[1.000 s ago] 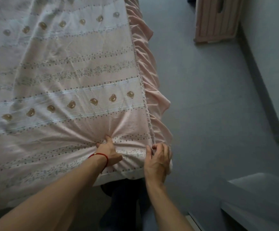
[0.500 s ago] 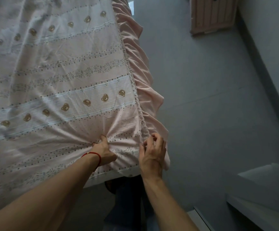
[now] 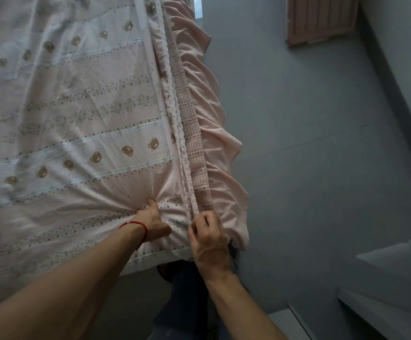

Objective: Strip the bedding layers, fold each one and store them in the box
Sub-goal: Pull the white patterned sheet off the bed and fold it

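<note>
Right now the left hand has its fingers curled into a bunch of the patterned sheet near the bed's near right corner, thumb pointing up, with creases fanning out from the grip across the fabric; a red string bracelet circles that wrist; just to its right, the right hand pinches the sheet's edge between thumb and curled fingers, where the edge is lifted off the layer below; along that side the sheet's hem stands up as a narrow ridge running away toward the far end of the bed, and beside it a strip of pink checked fabric with small bow marks is laid bare; outside that strip a plain pink ruffled skirt hangs down the side of the bed toward the grey floor; the sheet itself lies spread over the rest of the bed, with pale bands, dotted lines, leafy sprigs and rows of little bear faces; a pink slatted panel leans at the far wall; whether a box is in view I cannot tell
</note>
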A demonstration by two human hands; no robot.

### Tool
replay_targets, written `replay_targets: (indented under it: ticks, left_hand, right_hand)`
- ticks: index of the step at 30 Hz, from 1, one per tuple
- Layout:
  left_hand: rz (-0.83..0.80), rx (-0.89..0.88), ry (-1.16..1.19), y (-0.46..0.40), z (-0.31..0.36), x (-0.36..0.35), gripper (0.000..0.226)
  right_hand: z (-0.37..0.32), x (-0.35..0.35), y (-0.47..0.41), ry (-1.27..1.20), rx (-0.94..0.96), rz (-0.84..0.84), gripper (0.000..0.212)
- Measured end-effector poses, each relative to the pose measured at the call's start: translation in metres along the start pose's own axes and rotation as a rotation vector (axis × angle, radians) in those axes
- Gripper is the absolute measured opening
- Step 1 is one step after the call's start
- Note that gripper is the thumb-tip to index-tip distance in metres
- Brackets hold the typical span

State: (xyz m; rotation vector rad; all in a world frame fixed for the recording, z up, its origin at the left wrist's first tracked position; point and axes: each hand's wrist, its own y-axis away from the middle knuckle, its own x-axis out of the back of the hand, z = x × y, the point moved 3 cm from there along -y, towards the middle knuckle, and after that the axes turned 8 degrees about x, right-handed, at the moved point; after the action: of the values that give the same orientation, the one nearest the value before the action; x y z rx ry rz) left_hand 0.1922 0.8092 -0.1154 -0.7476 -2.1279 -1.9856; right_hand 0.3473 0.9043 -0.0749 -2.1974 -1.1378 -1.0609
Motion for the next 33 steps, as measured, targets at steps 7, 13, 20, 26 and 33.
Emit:
replay_targets:
  ticks: [7, 13, 20, 26, 33]
  left_hand:
    - [0.011, -0.077, 0.155, 0.02, -0.007, 0.002, 0.097]
    - [0.561, -0.095, 0.714, 0.052, -0.128, -0.02, 0.046]
    - [0.6, 0.453, 0.915, 0.012, -0.318, -0.029, 0.077]
    - [0.419, 0.305, 1.033, -0.013, -0.352, -0.02, 0.062]
    - [0.323, 0.051, 1.118, 0.028, -0.387, -0.035, 0.034]
  right_hand:
    - [0.041, 0.008, -0.008, -0.522, -0.571, -0.138, 0.031]
    - [0.057, 0.004, 0.001, -0.595, -0.569, -0.251, 0.028]
    - [0.045, 0.004, 0.014, -0.631, -0.647, -0.217, 0.044]
    - [0.046, 0.006, 0.02, -0.552, -0.67, -0.264, 0.029]
    - [0.024, 0.05, 0.025, -0.352, -0.62, -0.277, 0.01]
